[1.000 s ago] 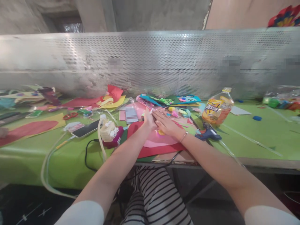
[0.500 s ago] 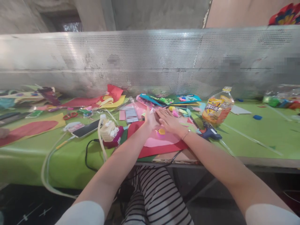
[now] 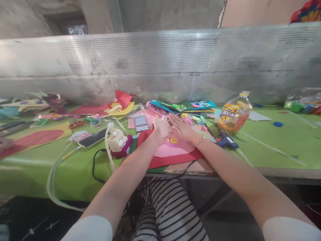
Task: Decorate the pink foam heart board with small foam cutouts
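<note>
The two hands meet over the craft paper, in the middle of the worktop [image 3: 276, 147], close to its near edge. The left hand [image 3: 163, 127] has its thumb sticking up and away. The rest of its fingers are partly hidden, so I cannot tell if they pinch something. The right hand [image 3: 184, 129] is flat, with its fingers long, straight and a little apart, the tips by the left hand. I see nothing held in it.

My guess is that this step is rubbing or pressing something small between the hands. The next move seems to call for keeping the wrists off the little yellow piece [image 3: 173, 140] just below them.

The pink paper [image 3: 180, 151] lies flat on the red paper [image 3: 162, 162], under the hands and wrists. Its near side is round and faces the near edge of the worktop. It looks longer from left to right, about the same way as that edge, but the hands hide its far part, so I am not sure. The red paper's near side tilts a bit, with its right end farther back. The glue gun [image 3: 227, 140] is to the right, near the right wrist.
</note>
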`<state>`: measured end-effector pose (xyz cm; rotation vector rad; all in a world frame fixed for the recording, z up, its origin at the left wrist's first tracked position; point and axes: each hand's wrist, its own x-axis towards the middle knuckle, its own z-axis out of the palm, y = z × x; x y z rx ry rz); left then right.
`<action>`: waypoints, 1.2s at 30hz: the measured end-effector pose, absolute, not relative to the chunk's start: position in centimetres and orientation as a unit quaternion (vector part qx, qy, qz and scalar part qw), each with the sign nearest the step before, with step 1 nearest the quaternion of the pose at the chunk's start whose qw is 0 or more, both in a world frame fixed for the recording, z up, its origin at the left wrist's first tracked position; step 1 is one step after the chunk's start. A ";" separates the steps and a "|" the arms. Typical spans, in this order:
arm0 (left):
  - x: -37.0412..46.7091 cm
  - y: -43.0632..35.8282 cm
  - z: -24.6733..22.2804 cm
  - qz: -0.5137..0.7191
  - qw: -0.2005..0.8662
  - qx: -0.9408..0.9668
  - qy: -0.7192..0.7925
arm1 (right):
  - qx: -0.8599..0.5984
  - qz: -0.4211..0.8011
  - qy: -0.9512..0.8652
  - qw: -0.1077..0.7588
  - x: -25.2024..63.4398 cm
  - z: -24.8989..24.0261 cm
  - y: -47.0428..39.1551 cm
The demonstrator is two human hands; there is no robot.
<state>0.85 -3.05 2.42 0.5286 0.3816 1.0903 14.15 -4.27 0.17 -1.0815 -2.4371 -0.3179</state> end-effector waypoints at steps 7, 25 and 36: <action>0.7 -2.6 2.0 0.528 0.800 0.223 0.181 | -0.360 -0.089 -0.901 0.223 14.2 -0.1 -4.1; 0.4 -2.2 1.9 0.519 0.802 0.236 0.177 | -0.361 -0.052 -0.908 0.204 14.4 0.0 -3.8; 0.0 -1.5 1.5 0.498 0.806 0.253 0.194 | -0.367 0.113 -0.836 0.391 16.0 -0.9 -1.5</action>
